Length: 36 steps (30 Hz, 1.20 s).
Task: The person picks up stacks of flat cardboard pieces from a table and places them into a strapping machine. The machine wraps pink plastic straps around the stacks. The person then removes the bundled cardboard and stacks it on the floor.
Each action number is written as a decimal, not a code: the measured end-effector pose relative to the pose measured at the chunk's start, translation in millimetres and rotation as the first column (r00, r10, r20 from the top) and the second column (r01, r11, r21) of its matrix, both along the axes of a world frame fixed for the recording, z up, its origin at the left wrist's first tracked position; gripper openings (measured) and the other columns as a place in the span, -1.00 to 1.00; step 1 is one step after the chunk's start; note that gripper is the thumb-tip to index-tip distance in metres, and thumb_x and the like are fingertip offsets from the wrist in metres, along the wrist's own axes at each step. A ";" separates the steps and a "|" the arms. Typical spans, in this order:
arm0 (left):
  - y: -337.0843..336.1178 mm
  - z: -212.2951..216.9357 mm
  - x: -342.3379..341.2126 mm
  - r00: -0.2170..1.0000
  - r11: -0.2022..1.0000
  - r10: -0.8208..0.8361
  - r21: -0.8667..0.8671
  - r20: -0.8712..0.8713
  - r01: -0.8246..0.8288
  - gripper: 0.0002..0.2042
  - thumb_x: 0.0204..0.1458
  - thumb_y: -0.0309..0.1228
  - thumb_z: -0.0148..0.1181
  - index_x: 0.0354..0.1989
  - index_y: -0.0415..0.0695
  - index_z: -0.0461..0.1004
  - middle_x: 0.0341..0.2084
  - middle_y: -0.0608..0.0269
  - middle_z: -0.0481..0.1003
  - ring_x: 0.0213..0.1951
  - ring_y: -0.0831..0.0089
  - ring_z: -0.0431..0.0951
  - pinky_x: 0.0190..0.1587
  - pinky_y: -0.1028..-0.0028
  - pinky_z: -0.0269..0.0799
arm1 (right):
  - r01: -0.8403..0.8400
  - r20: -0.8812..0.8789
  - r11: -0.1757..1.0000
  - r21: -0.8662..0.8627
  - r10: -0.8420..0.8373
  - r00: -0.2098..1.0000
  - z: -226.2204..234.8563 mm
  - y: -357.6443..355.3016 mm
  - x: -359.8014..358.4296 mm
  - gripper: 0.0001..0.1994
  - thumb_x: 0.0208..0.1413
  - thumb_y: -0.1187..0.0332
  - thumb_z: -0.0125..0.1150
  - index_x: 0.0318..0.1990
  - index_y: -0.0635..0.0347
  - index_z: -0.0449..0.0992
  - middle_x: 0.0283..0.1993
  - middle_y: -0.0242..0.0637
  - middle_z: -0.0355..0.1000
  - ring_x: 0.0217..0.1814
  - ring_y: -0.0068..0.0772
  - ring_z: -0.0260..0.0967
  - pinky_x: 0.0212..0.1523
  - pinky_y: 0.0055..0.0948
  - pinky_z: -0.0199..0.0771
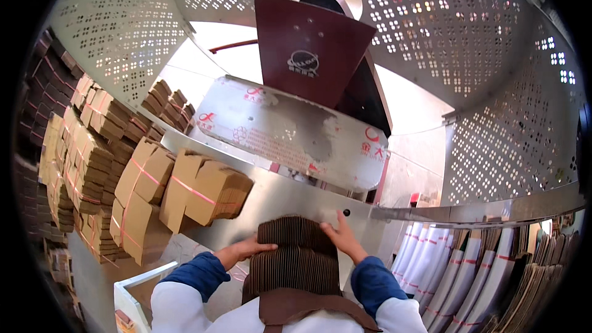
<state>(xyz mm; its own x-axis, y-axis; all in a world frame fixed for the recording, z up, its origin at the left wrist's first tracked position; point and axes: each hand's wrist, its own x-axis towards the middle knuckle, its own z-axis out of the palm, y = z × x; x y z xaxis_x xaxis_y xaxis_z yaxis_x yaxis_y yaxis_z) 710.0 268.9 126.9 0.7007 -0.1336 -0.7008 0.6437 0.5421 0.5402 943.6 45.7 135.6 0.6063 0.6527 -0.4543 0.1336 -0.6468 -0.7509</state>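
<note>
Cardboard stack (295, 265) stands at 6 o'clock. My left hand (242, 251) touches its 10 o'clock side; fingers hidden, I cannot tell its grip. My right hand (342, 236), fingers spread, touches its 1 o'clock corner. Strapped bundles (216, 194): 8 o'clock.

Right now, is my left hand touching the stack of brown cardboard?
Touching. The head view shows it: the thumb of the left hand lies over the left edge of the stack of brown cardboard.
</note>
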 end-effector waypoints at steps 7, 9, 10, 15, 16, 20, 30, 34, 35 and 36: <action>-5.8 -27.4 -8.3 1.000 0.998 -0.025 0.052 -0.013 0.026 -0.28 -0.01 -0.27 0.37 0.30 -0.17 0.15 0.13 0.18 0.36 0.16 0.39 0.34 0.18 0.36 0.28 | -0.058 -0.517 0.951 -0.304 -0.114 0.849 0.8 -32.4 -4.8 -0.14 0.11 -0.38 -0.17 0.34 0.17 0.14 0.22 -0.09 0.31 0.20 -0.05 0.28 -0.08 -0.07 0.48; -9.3 -20.8 -6.2 1.000 0.999 0.016 0.028 0.007 -0.016 -0.24 -0.03 -0.28 0.39 0.32 -0.16 0.10 0.16 0.16 0.33 0.18 0.35 0.32 0.21 0.35 0.25 | -0.076 -0.458 0.961 -0.265 -0.057 0.887 -3.3 -32.9 -9.0 -0.16 0.13 -0.35 -0.15 0.31 0.21 0.18 0.19 -0.02 0.35 0.22 0.00 0.29 0.04 -0.12 0.39; -12.0 -20.1 -7.5 0.999 0.998 0.032 0.044 0.014 -0.033 -0.24 -0.03 -0.29 0.39 0.32 -0.17 0.10 0.17 0.15 0.33 0.18 0.35 0.31 0.22 0.35 0.23 | -0.081 -0.391 0.977 -0.199 -0.003 0.921 -26.7 -43.3 -12.8 -0.17 0.14 -0.33 -0.14 0.31 0.22 0.19 0.18 0.01 0.35 0.23 0.01 0.28 0.08 -0.14 0.36; -12.1 29.1 0.2 0.969 0.912 0.056 0.384 0.239 -0.147 -0.19 -0.11 -0.30 0.44 0.29 -0.22 0.10 0.16 0.13 0.32 0.22 0.31 0.26 0.27 0.33 0.15 | -0.108 -0.061 0.993 -0.047 0.105 0.993 7.7 -39.8 -12.9 -0.27 0.21 -0.14 -0.06 0.36 0.20 0.06 0.17 0.12 0.34 0.27 0.08 0.24 0.22 -0.21 0.22; -8.7 42.3 4.5 0.959 0.875 0.022 0.459 0.282 -0.156 -0.19 -0.15 -0.30 0.47 0.27 -0.23 0.12 0.14 0.14 0.33 0.19 0.31 0.29 0.26 0.33 0.17 | -0.075 -0.062 0.988 0.133 0.084 0.995 15.6 -38.9 -10.7 -0.25 0.19 -0.05 0.04 0.38 0.19 -0.02 0.20 0.11 0.31 0.29 0.10 0.21 0.23 -0.20 0.21; -8.6 35.6 -4.6 0.966 0.799 0.063 0.568 0.250 -0.199 -0.33 -0.28 -0.40 0.55 0.06 -0.26 0.36 -0.20 0.23 0.55 -0.11 0.44 0.52 0.03 0.41 0.43 | -0.130 -0.005 0.930 0.344 0.140 0.990 63.0 -26.3 -6.1 0.13 -0.08 -0.29 0.22 0.40 0.35 -0.24 0.43 0.12 -0.10 0.50 0.03 -0.17 0.40 -0.20 -0.07; -27.3 -102.4 -18.8 0.958 0.650 -0.139 0.752 0.252 -0.104 -0.01 -0.33 -0.32 0.52 0.33 -0.22 0.03 0.24 -0.03 0.18 0.29 0.08 0.14 0.34 0.28 0.03 | 0.025 -0.210 0.979 0.202 0.018 0.978 13.0 -28.8 19.8 -0.16 0.10 0.07 0.23 0.40 0.17 -0.10 0.30 0.02 0.20 0.35 -0.07 0.16 0.23 -0.22 0.29; -23.0 -68.1 8.1 0.920 0.465 -0.241 0.869 0.308 -0.170 -0.01 -0.24 -0.15 0.49 0.35 -0.17 0.01 0.31 -0.06 0.09 0.35 0.04 0.02 0.38 0.26 -0.08 | -0.043 -0.020 0.989 0.143 0.047 0.999 -0.1 -27.4 18.5 -0.14 0.07 0.06 0.27 0.41 0.15 -0.10 0.26 0.02 0.26 0.32 -0.10 0.23 0.26 -0.25 0.25; -25.4 -55.1 15.1 0.907 0.556 -0.161 0.794 0.390 -0.244 0.03 -0.27 -0.25 0.50 0.37 -0.18 -0.05 0.32 -0.05 0.06 0.37 0.06 -0.01 0.38 0.27 -0.08 | 0.043 -0.111 0.974 0.222 -0.018 0.994 10.7 -23.2 17.0 -0.16 0.09 0.08 0.26 0.41 0.16 -0.08 0.26 0.01 0.27 0.34 -0.14 0.21 0.28 -0.26 0.23; -27.8 -43.8 24.4 0.881 0.639 -0.077 0.702 0.467 -0.316 0.07 -0.30 -0.36 0.52 0.39 -0.19 -0.12 0.33 -0.04 0.04 0.39 0.08 -0.04 0.38 0.29 -0.08 | 0.073 -0.094 0.985 0.158 -0.059 0.994 7.1 -29.6 16.2 -0.17 0.10 0.11 0.26 0.40 0.19 -0.07 0.25 -0.01 0.27 0.32 -0.18 0.22 0.26 -0.27 0.24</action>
